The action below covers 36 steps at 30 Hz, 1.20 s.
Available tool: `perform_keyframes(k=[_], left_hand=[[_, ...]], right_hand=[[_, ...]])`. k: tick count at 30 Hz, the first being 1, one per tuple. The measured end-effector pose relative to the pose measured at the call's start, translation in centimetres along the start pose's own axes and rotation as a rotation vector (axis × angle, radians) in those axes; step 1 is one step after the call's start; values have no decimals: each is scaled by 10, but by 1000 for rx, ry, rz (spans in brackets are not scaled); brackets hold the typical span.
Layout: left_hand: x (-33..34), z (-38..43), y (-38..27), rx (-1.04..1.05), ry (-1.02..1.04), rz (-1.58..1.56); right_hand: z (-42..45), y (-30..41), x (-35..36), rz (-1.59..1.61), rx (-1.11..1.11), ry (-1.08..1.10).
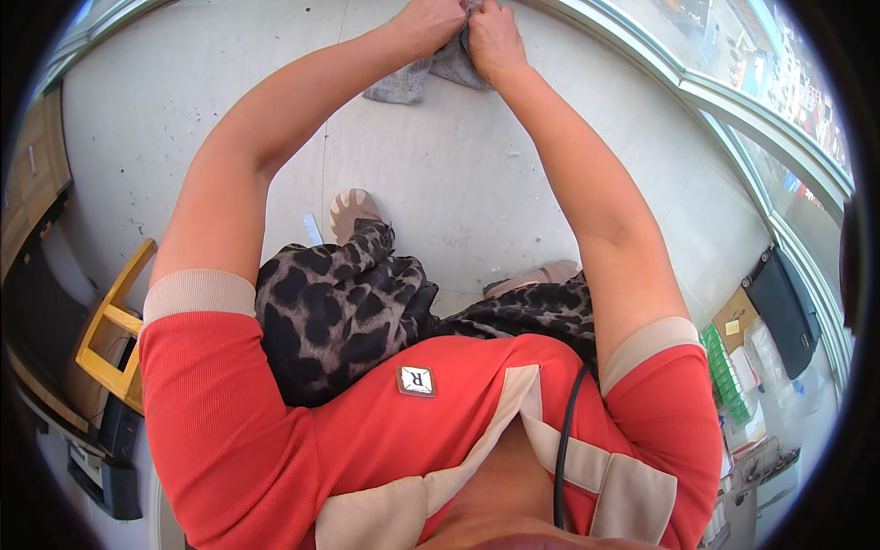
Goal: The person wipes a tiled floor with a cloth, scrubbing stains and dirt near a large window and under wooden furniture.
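Both of my arms reach forward to the top edge of the picture. My left hand (pixel 432 26) and my right hand (pixel 496 40) meet there, each gripping a grey cloth (pixel 459 65). The cloth hangs down from between the fingers in loose folds, and another part of it, or a second grey cloth (pixel 399 84), shows below my left wrist. The fingertips are partly cut off by the picture's edge. Below the arms are the leopard-print trousers (pixel 330 309) and a beige shoe (pixel 352 210) on the pale floor.
Window frames (pixel 722 86) run along the right. A yellow wooden frame (pixel 113 344), perhaps a chair, stands at the left beside a wooden cabinet (pixel 38 172). At the lower right are a dark suitcase (pixel 784 313) and a cardboard box (pixel 734 320). A pale strip (pixel 312 229) lies near the shoe.
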<state>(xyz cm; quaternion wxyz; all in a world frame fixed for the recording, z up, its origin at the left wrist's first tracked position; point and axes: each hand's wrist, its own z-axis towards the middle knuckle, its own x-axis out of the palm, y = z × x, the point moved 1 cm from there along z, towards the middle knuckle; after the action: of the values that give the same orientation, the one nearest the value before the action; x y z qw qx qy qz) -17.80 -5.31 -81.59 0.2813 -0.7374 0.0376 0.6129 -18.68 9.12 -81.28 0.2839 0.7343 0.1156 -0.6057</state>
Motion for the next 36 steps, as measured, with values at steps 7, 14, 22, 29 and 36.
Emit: perform_keyframes(k=[7,14,22,29,36], left_hand=[[7,-70,-56,56,139,88],[-17,-9,1,-60,36,-9],[11,-111,-49,-18,43,195],[0,-87,-16,-102,142,33],[-5,-101,-31,-145,121,51]], right_hand=[[-82,35,4,-36,-51,129],[9,11,12,-64,-29,-9],[-89,64,15,-136,-243,40],[-49,56,23,-119,-228,-24],[-64,68,16,-48,-205,-33]])
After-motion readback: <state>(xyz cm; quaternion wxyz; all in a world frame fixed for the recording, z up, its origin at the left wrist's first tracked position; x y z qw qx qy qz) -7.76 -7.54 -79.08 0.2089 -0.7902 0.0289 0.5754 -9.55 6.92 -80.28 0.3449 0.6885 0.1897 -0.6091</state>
